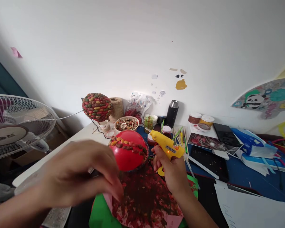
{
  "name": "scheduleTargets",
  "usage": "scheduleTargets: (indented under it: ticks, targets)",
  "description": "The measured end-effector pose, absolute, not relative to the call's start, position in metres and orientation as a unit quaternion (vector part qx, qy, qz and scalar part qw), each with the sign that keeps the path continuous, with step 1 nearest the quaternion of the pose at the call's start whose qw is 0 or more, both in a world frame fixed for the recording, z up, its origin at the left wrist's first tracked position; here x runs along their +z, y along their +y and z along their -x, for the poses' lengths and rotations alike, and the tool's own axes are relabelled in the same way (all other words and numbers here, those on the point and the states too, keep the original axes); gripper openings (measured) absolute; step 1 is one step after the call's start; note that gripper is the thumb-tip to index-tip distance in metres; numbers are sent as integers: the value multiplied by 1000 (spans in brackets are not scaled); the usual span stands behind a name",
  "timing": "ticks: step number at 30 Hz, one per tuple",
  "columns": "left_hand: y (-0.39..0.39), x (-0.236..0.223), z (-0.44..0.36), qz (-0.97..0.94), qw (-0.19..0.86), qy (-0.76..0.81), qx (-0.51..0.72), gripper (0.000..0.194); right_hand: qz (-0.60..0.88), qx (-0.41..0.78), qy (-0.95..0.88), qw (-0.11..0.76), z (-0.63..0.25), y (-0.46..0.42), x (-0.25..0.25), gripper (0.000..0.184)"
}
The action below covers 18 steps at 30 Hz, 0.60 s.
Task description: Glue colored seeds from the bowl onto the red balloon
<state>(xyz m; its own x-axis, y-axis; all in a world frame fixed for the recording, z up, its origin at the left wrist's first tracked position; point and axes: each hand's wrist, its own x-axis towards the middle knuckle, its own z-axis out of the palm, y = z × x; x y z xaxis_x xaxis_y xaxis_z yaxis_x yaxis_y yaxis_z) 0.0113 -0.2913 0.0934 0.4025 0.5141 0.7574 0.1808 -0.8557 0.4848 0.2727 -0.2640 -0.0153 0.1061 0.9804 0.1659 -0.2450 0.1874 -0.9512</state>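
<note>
My right hand (172,166) grips a yellow hot glue gun (166,144), its nozzle pointing up and left; a small orange light glows on it and a translucent glue stick (201,166) sticks out behind. My left hand (85,174), blurred by motion, hovers in front with thumb and fingers brought together in a pinch; anything between the tips is too blurred to make out. Between and beyond the hands sits a red balloon (125,155) with rows of brown, red and yellow painted pieces (130,146) across it. Below it lies a paint-stained sheet (144,196).
At the back stand a ball covered in coloured pieces (97,107), a twine spool (116,109), a bowl of painted shells (126,124) and a black flask (172,114). Paint jars (206,120) and a black tray (206,161) are right; a fan (21,126) stands left.
</note>
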Motion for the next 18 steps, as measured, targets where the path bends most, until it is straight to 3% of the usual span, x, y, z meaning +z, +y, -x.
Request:
scheduleTargets:
  ticks: [7,11,13,14,18]
  targets:
    - [-314,-3,-50,-922,244,153,260,33,413,470,-459,630,-268,-267,-24,54]
    - [-310,-13,-45,-921,304,107,221,37,414,477,-461,623,-269,-269,-21,54]
    - [-299,2,-31,-898,327,133,265,37,415,477,-472,614,-271,-268,-21,56]
    - [-291,11,-22,-881,321,160,309,46,415,480,-479,606,-272,-268,-21,56]
    - [-247,40,15,-703,250,348,568,57,416,493,-475,598,-271,-269,-22,54]
